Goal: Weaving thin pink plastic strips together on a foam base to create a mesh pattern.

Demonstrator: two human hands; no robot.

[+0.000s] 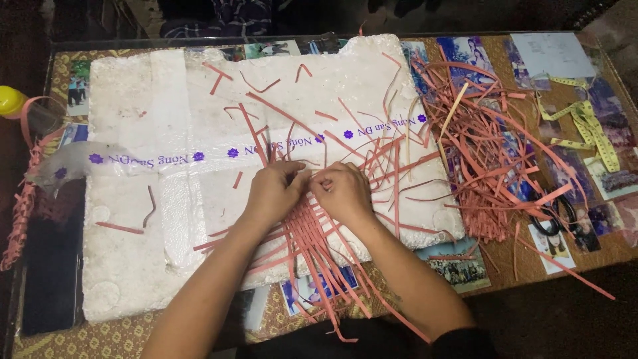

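Two hands weaving pink paper strips on a foam board

A white foam board (133,219) lies under both hands; a loose strip pile (485,159) sits right of the right hand (343,194). The left hand (276,191) and the right hand, fingers curled, pinch the woven pink strips (312,236) between them.

We are looking steeply down from head height, facing forward over the table (531,266), sitting close, with only this one view.
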